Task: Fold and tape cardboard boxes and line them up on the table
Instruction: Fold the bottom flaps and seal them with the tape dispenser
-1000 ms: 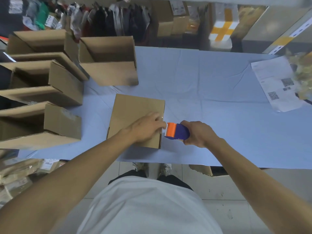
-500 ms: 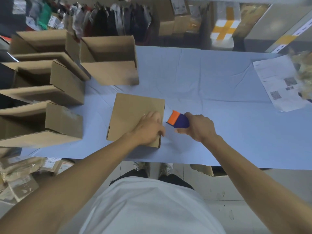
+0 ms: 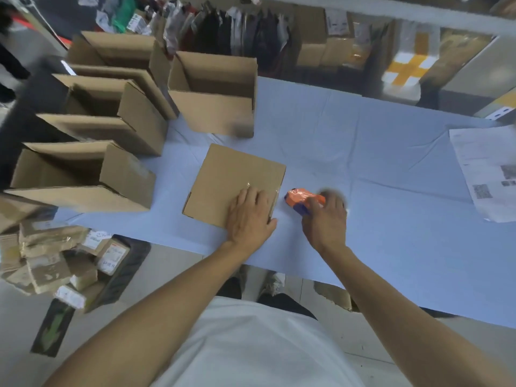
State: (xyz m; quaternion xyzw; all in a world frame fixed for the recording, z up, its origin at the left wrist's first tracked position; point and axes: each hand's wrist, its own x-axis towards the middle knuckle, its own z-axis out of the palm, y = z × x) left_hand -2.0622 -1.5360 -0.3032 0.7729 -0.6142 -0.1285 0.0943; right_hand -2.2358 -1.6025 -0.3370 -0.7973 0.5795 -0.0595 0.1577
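Observation:
A closed brown cardboard box (image 3: 223, 180) lies near the front edge of the blue table (image 3: 377, 169), with clear tape across its top near the right edge. My left hand (image 3: 250, 215) presses flat on the box's near right corner, fingers straight. Just right of the box, my right hand (image 3: 325, 216) grips an orange and purple tape dispenser (image 3: 298, 198) that sits low over the table, apart from the box; the hand is blurred.
Several open cardboard boxes (image 3: 215, 107) stand in a row along the table's left side and back left. A printed paper sheet (image 3: 485, 174) lies at the right edge. Wrapped parcels (image 3: 55, 255) pile on the floor at left. Shelves with goods stand behind.
My right hand has drawn the tape dispenser off the box's right edge and down toward the table. My left hand has flattened on the box's right corner.

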